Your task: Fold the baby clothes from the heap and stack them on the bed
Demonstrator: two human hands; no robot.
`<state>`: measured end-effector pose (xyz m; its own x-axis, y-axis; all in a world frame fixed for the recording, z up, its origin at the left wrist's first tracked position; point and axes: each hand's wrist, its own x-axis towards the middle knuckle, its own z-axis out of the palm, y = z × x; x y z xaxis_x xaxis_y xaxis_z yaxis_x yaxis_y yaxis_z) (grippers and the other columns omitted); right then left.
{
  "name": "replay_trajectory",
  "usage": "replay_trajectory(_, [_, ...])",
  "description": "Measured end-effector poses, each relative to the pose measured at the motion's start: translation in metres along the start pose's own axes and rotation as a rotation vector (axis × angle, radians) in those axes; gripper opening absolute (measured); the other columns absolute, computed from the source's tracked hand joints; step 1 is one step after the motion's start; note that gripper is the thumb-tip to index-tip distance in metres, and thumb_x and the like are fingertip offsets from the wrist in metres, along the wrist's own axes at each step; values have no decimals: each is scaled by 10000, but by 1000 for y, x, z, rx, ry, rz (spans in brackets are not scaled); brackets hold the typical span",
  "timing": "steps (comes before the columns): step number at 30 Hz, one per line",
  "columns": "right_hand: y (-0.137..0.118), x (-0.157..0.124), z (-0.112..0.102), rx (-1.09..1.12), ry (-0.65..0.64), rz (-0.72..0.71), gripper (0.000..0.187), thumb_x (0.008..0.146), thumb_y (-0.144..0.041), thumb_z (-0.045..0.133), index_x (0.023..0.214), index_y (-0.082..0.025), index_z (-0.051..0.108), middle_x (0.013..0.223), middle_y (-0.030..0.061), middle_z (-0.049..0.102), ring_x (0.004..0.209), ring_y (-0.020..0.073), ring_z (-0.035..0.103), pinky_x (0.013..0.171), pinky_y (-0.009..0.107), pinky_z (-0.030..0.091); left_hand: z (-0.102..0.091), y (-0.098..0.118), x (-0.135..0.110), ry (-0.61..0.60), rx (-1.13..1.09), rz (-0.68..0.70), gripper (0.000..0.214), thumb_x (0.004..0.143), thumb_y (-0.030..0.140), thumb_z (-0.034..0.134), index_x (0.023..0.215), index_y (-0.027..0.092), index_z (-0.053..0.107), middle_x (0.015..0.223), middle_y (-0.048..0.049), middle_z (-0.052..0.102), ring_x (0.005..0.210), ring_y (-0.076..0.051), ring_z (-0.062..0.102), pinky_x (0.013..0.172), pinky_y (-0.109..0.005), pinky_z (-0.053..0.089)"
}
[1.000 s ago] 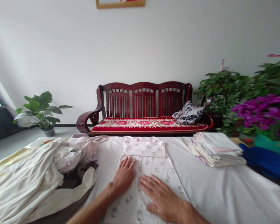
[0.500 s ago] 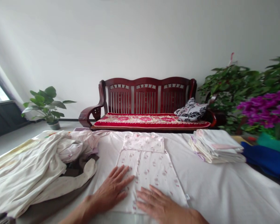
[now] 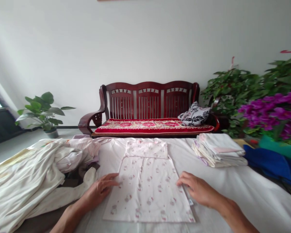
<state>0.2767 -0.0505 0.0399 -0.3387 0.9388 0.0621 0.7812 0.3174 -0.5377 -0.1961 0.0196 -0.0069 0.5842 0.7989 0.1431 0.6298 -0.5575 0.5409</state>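
A white garment [image 3: 147, 191] with a small pinkish print lies flat on the white cloth, its top end folded over in a band [image 3: 145, 149]. My left hand [image 3: 99, 187] is at its left edge, fingers stretched out and a gap between them, with the tips touching the fabric. On the opposite side, my right hand [image 3: 194, 187] has its fingers bent together at the right edge, pinching the fabric there. A small white tag [image 3: 190, 202] sticks out below that hand.
Loose pale clothes [image 3: 38, 178] are heaped at the left. At the right stand a folded stack of clothes [image 3: 219, 150] and a blue cloth [image 3: 269, 163]. Beyond the white cloth [image 3: 223, 191] are a wooden bench [image 3: 149, 103], a leafy plant [image 3: 42, 113] and purple flowers [image 3: 274, 111].
Both hands were lying flat on the lower part of the garment. They have moved apart and outward to its left and right edges, uncovering the print.
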Motion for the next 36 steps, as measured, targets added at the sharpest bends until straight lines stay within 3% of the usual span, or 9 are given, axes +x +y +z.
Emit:
replay_trajectory(4, [-4, -15, 10, 61, -41, -39, 671, 627, -11, 446, 1145, -340, 719, 1215, 7, 653, 1158, 179, 608, 1006, 279, 444, -11, 14, -1, -129, 17, -14, 644, 661, 48, 597, 1205, 376, 704, 1556, 12, 450, 1397, -280, 462, 1154, -401, 385])
replay_trajectory(6, [-6, -16, 17, 106, -42, -21, 576, 661, -45, 506, 1099, -331, 746, 1243, 18, 651, 1179, 197, 601, 1021, 292, 442, -11, 18, 0, -147, 31, -18, 620, 631, 58, 625, 1158, 370, 727, 1555, 7, 452, 1407, -299, 444, 1161, -424, 371])
replay_trajectory(13, [-3, -11, 28, 188, -12, -33, 186, 792, -186, 642, 813, -298, 790, 1161, 37, 709, 1135, 227, 612, 1036, 367, 413, 5, 13, 1, -9, -14, -36, 213, 770, 172, 625, 863, 278, 785, 1442, -48, 577, 1352, -286, 504, 1153, -409, 368])
replay_trajectory(17, [3, -5, 28, 312, 100, 13, 156, 849, -348, 645, 796, -236, 739, 890, 38, 717, 880, 207, 640, 824, 315, 479, 8, 6, 7, 125, -178, 39, 163, 849, 294, 598, 857, 244, 754, 1297, -84, 675, 1347, -284, 504, 1106, -374, 409])
replay_trajectory(21, [17, 23, 31, 458, 298, 210, 418, 886, -591, 509, 842, -206, 666, 635, -12, 587, 605, 173, 556, 578, 271, 423, 8, 6, 41, 253, -288, -174, 275, 885, 420, 537, 857, 199, 697, 869, -53, 737, 885, -230, 677, 766, -278, 512])
replay_trajectory(23, [23, 38, 31, 403, 387, 317, 406, 870, -592, 483, 826, -219, 636, 602, -18, 575, 577, 178, 555, 552, 270, 402, 8, 7, 64, 317, -228, -299, 301, 857, 429, 524, 711, 189, 634, 634, 6, 627, 655, -179, 599, 598, -237, 423])
replay_trajectory(26, [25, 50, 32, 170, 431, 430, 314, 865, -510, 464, 819, -249, 632, 705, 7, 672, 685, 202, 629, 601, 273, 399, 10, 11, 87, 346, -87, -392, 295, 830, 396, 521, 627, 190, 579, 562, 32, 540, 586, -149, 530, 555, -230, 317])
replay_trajectory(30, [21, 42, 36, 84, 391, 464, 383, 882, -529, 432, 1061, -279, 660, 812, 0, 727, 754, 209, 673, 627, 276, 411, 14, 16, 88, 293, -7, -459, 258, 838, 324, 508, 943, 178, 693, 606, 37, 585, 599, -153, 554, 576, -240, 300])
replay_trajectory(36, [24, 35, 45, 146, 444, 381, 501, 852, -448, 483, 1320, -289, 567, 796, -30, 714, 750, 202, 671, 663, 286, 452, 24, 17, 67, 394, -60, -472, 497, 865, 363, 479, 1304, 154, 584, 599, 66, 556, 581, -156, 552, 578, -243, 322])
